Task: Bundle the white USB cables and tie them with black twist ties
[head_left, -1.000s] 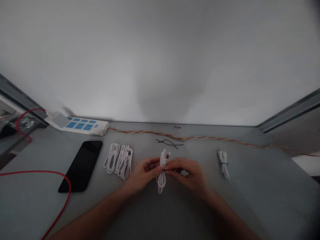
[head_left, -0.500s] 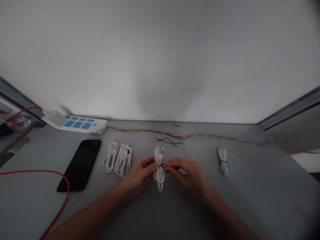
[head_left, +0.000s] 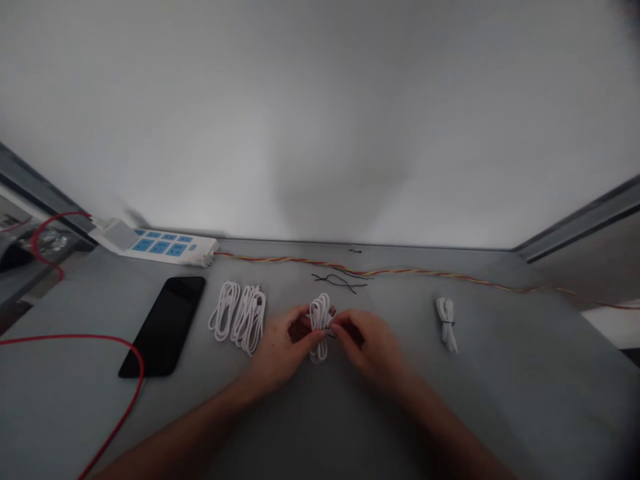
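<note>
A white USB cable (head_left: 320, 307), coiled into a narrow bundle, is held upright above the grey table. My left hand (head_left: 283, 343) pinches it around the middle between thumb and fingers. On the bundle's right side, my right hand (head_left: 363, 340) is closed with thumb and forefinger together on a black twist tie (head_left: 331, 335). The tie's short ends show near the fingertips; how far it goes around the cable is hidden. The cable's USB plug (head_left: 332, 311) sticks out at the upper right of the coil.
Coiled white cables (head_left: 249, 320) lie left of my hands, beside a black phone (head_left: 167, 327). Loose black twist ties (head_left: 340, 281) lie behind. A tied white cable (head_left: 447, 323) rests at right. A power strip (head_left: 165, 248), twisted wire (head_left: 425, 271) and red cable (head_left: 136, 380) cross the table.
The bundle has turned in my left hand, so its plug now points to the upper right. My right fingertips have come closer, against the bundle. The view has shifted slightly.
</note>
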{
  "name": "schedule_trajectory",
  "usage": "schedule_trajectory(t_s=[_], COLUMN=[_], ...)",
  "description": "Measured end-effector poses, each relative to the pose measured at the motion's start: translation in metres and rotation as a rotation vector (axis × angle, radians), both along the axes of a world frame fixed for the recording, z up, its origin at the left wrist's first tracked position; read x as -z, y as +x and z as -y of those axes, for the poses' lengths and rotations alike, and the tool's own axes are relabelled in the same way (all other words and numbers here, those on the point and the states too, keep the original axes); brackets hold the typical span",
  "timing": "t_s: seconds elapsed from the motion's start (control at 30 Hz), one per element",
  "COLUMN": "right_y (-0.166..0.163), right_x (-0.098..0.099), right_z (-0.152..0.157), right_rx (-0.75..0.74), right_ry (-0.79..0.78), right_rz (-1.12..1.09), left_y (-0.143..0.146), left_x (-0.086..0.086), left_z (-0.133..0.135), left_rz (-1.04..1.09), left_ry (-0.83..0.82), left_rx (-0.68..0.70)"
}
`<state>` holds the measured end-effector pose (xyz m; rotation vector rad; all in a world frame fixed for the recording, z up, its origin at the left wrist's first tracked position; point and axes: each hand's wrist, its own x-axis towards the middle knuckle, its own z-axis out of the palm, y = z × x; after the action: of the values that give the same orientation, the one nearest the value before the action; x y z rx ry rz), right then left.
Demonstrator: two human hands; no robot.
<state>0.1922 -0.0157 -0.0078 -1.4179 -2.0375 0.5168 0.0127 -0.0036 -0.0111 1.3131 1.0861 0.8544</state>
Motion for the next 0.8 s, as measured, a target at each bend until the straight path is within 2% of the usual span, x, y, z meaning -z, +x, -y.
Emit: schedule_trajectory(t_s=[0.1, 0.17, 0.27, 0.33, 0.4, 0.47, 0.57, 0.63, 0.73, 0.8], right_y=[0.006, 0.008, 0.010, 0.009, 0.009, 0.010, 0.013, 0.014, 0.014, 0.012], right_x=[-0.002, -0.003, -0.003, -0.002, -0.001, 0.000, -0.001, -0.002, -0.004, -0.005], right_z=[-0.006, -0.009, -0.010, -0.009, -0.008, -0.008, -0.009, -0.009, -0.008, -0.006], right_rx=[0.041, 0.045, 0.027, 0.028, 0.044, 0.076, 0.142, 0.175, 0.180, 0.167], right_ry=[-0.238, -0.305, -0.316, -0.281, -0.233, -0.195, -0.165, -0.145, -0.096, -0.080], right_rz=[-0.209, -0.282, -0.272, -0.222, -0.155, -0.105, -0.104, -0.129, -0.169, -0.179], left_y=[0.000, 0.000, -0.003, -0.007, -0.010, -0.011, -0.009, -0.007, -0.005, -0.004], left_x=[0.001, -0.001, -0.007, -0.013, -0.016, -0.016, -0.010, -0.005, -0.001, -0.002], left_z=[-0.003, -0.005, -0.007, -0.008, -0.008, -0.007, -0.006, -0.006, -0.007, -0.007], left_rz=[0.185, 0.349, 0.588, 0.714, 0.786, 0.806, 0.670, 0.387, -0.004, -0.107], left_ry=[-0.089, -0.182, -0.405, -0.548, -0.622, -0.607, -0.442, -0.305, -0.112, -0.032], left_rx=[0.032, 0.001, -0.020, 0.065, 0.125, 0.118, -0.049, -0.173, -0.187, -0.191])
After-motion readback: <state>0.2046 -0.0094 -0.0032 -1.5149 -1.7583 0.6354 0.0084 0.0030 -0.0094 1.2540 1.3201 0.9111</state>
